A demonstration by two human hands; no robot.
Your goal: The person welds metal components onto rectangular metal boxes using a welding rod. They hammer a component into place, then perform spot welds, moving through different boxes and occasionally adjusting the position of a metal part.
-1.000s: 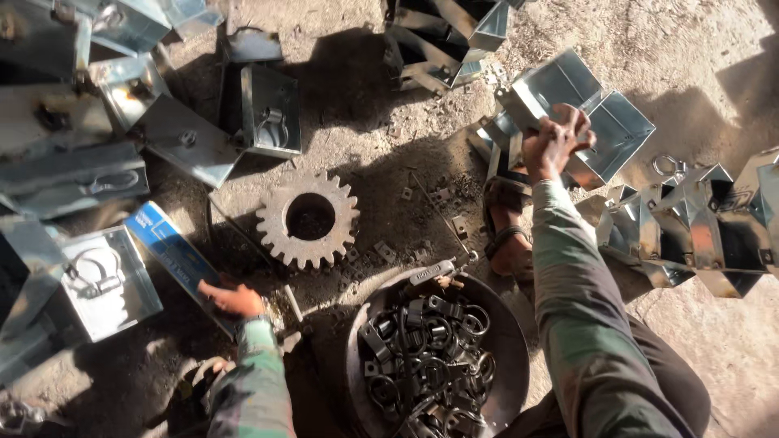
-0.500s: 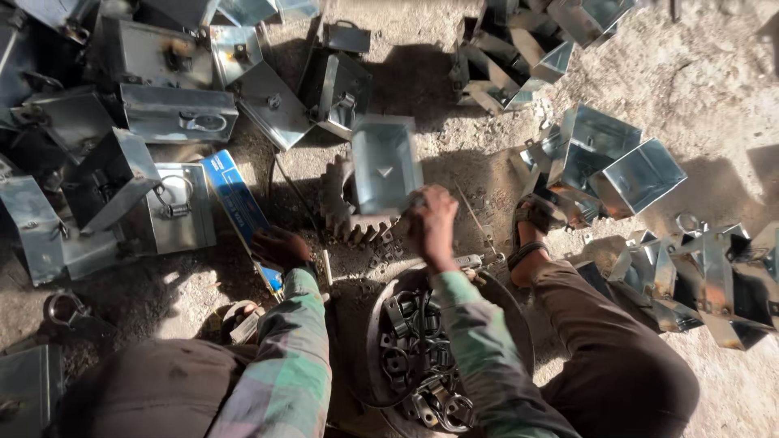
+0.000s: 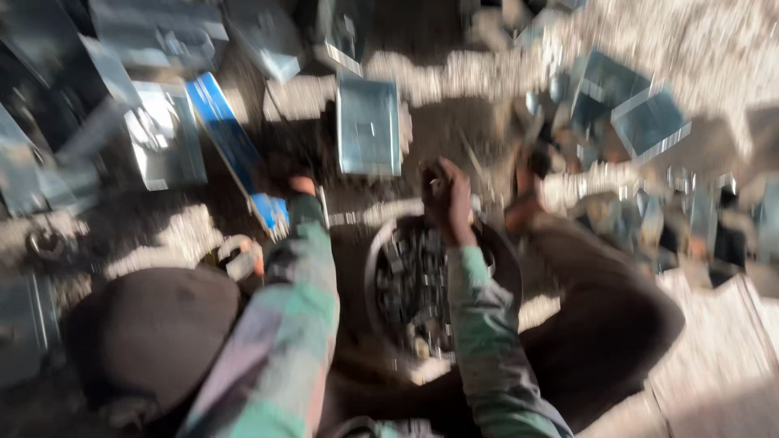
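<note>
Bowl: round dark basin (image 3: 381,268) between the knees, full of small metal fittings (image 3: 418,284).
Right hand (image 3: 448,197): back from the far boxes a second ago, now over the basin's far rim; fingers curled, possibly pinching a fitting; blurred.
Left hand (image 3: 299,188): mostly hidden on the ground beside the blue strip (image 3: 231,146); fingers can't be made out.
Beyond: open sheet-metal box (image 3: 369,126), newly set there.

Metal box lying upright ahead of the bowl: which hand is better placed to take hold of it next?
Probably the right hand. It is raised above the round bowl of metal parts, just below the metal box. The left hand is beside the blue strip, farther left. Blur hides both grips.
</note>
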